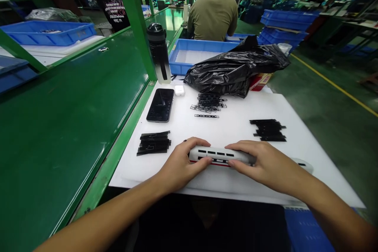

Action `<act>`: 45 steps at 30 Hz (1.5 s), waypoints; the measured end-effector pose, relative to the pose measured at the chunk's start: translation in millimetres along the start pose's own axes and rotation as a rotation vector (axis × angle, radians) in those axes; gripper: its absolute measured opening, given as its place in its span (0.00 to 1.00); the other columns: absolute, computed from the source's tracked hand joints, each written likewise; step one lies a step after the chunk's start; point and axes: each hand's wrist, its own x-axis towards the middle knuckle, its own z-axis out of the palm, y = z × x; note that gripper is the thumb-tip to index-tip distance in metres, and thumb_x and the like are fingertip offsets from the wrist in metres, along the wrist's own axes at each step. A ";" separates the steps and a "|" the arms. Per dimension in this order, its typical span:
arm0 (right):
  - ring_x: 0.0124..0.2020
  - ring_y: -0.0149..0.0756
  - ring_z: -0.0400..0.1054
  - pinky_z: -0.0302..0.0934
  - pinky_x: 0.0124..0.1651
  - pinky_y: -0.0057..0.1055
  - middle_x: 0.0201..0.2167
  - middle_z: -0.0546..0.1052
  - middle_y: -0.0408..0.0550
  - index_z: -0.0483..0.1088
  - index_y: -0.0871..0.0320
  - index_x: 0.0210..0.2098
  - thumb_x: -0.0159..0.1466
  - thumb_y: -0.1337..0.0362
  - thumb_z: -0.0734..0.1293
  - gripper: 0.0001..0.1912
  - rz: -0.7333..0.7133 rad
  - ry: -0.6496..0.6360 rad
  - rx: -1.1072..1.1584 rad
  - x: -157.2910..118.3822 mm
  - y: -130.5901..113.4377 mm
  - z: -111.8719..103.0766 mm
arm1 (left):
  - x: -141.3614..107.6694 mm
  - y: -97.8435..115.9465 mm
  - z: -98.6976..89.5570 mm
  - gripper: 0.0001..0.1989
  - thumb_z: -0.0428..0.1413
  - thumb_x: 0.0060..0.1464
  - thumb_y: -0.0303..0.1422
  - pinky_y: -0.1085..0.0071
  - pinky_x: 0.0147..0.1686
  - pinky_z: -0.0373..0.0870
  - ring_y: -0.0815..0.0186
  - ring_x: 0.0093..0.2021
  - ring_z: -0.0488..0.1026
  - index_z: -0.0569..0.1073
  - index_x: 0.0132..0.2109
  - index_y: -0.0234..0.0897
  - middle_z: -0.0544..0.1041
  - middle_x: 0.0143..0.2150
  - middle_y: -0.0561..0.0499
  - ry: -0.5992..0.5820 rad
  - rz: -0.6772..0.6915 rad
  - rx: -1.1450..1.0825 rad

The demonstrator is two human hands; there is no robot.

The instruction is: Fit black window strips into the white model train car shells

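A white toy train car (220,152) with a row of dark windows and a red stripe lies crosswise near the front of the white work surface. My left hand (187,161) grips its left end, thumb on the near side and fingers over the top. At the right end, my right hand (256,161) holds it the same way, both thumbs pressing near a dark window strip. Past my right hand shows part of another white train piece (302,164). Beyond the car lie a single black window strip (206,116) and a heap of similar black frames (209,103).
Dark strip stacks lie at left (154,143) and right (269,130). A phone (160,105), a white earphone case (179,90) and a bottle (159,53) stand along the left. Behind are a black plastic bag (230,69), a blue tray (177,53) and a seated person (213,13).
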 end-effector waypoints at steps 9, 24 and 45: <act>0.45 0.40 0.73 0.65 0.47 0.36 0.46 0.79 0.44 0.74 0.50 0.50 0.65 0.56 0.66 0.15 0.023 -0.025 0.006 1.8 -1.6 0.0 | -0.5 0.0 -0.6 0.14 0.59 0.59 0.36 0.69 0.44 0.66 0.61 0.48 0.72 0.73 0.51 0.42 0.76 0.50 0.50 -0.024 0.016 0.014; 0.39 0.41 0.69 0.61 0.41 0.37 0.39 0.75 0.47 0.66 0.55 0.39 0.60 0.57 0.71 0.13 -0.146 0.166 -0.208 4.9 -11.1 8.6 | -0.5 -4.3 0.7 0.19 0.52 0.64 0.45 0.63 0.39 0.75 0.62 0.32 0.79 0.66 0.54 0.38 0.77 0.38 0.49 -0.041 -0.142 -0.393; 0.39 0.40 0.73 0.63 0.42 0.35 0.38 0.80 0.48 0.77 0.57 0.41 0.68 0.62 0.60 0.14 -0.074 0.223 -0.303 111.5 36.5 -14.6 | 1.2 -0.4 -3.7 0.08 0.52 0.59 0.29 0.69 0.44 0.66 0.62 0.41 0.72 0.73 0.45 0.38 0.76 0.40 0.52 0.012 -0.016 -0.156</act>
